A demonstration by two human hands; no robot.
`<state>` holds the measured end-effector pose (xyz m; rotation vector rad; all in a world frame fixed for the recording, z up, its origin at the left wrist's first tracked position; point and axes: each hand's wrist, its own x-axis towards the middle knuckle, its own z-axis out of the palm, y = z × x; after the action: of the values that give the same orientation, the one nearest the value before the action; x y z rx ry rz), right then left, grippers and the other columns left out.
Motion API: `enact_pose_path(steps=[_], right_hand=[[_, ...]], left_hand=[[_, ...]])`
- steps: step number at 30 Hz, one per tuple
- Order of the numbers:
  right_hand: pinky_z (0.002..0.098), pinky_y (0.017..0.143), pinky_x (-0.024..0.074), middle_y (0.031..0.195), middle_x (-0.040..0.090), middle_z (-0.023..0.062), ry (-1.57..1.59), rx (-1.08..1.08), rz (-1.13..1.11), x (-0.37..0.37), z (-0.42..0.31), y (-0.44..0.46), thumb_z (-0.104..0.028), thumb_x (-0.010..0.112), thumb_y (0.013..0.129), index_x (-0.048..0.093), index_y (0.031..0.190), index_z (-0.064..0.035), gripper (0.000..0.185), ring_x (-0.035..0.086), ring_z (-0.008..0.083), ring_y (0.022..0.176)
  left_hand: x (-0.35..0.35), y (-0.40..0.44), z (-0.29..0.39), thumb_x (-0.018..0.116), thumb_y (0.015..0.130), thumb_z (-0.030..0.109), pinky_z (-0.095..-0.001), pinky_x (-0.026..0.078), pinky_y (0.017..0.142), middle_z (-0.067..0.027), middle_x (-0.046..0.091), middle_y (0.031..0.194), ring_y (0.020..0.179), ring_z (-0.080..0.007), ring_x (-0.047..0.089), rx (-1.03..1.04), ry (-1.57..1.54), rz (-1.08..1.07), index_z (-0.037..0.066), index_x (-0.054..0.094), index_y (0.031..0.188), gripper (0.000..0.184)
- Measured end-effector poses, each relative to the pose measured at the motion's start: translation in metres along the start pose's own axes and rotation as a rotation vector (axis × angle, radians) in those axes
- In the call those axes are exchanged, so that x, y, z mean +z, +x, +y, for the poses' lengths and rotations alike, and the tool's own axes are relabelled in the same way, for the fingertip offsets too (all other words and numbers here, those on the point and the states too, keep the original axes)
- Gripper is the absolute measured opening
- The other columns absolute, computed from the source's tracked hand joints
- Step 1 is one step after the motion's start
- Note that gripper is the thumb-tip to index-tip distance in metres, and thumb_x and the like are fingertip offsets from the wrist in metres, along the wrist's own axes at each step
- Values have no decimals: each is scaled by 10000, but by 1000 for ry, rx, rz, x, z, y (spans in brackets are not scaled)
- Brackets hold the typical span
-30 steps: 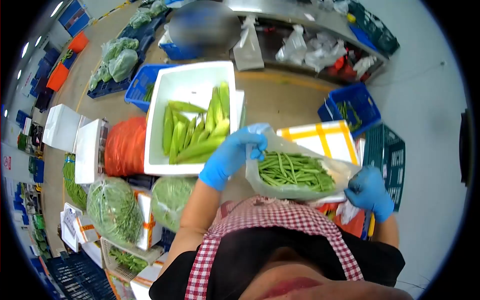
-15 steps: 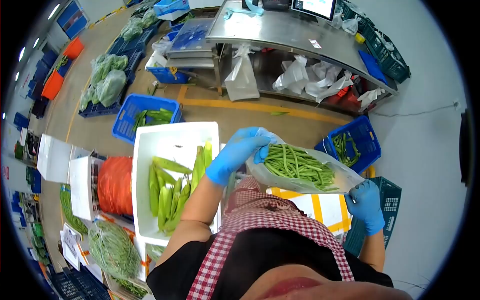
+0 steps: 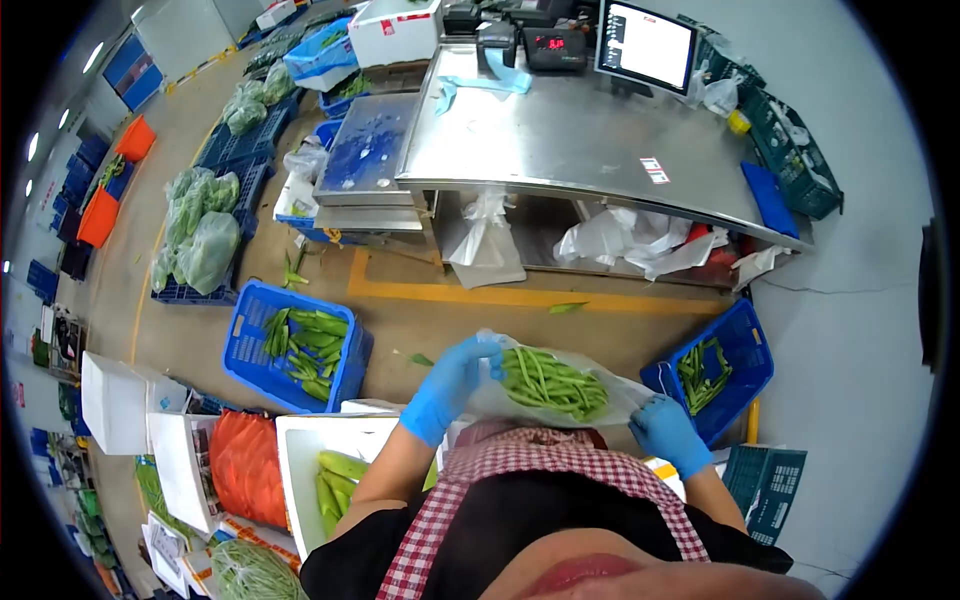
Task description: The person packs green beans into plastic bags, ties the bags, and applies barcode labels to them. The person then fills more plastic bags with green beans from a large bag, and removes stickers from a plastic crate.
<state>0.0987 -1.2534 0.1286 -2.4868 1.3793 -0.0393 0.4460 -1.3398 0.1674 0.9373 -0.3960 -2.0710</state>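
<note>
A clear plastic bag [image 3: 625, 398] of green beans [image 3: 550, 384] hangs in front of my checked apron [image 3: 560, 460], held between both hands. My left hand [image 3: 455, 388], in a blue glove, is closed on the bag's left end, next to the beans. Gloved the same way, my right hand [image 3: 670, 432] grips the bag's other end, where the plastic is gathered. Some of the right fingers are hidden by the hand itself.
A steel table [image 3: 560, 130] with a monitor [image 3: 646, 48] and a scale display [image 3: 553, 48] stands ahead. Blue crates [image 3: 345, 372] of green pods stand at left and a blue crate [image 3: 760, 350] at right. A white foam box [image 3: 300, 440] of corn is by my left arm.
My view has tilted up, showing more of the steel table. My right hand has come in toward the left, the bag is shorter between the hands, and the beans are bunched together.
</note>
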Motion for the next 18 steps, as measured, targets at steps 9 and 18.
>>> enact_pose_path(steps=[9,18], right_hand=[[351,757,471,1038,558,172,420,458,-148,71,152,124,-134,634,684,556,1070,-41,405,582,285,853],[375,621,477,873,637,107,-196,-94,-910,169,425,160,-216,562,743,635,877,-105,189,617,246,761]], left_hand=[[-76,98,58,522,771,84,-243,407,631,-10,562,848,652,-113,482,229,-62,512,37,553,951,189],[-106,117,313,569,776,138,-234,393,581,19,516,647,584,-106,471,829,108,770,64,600,872,125]])
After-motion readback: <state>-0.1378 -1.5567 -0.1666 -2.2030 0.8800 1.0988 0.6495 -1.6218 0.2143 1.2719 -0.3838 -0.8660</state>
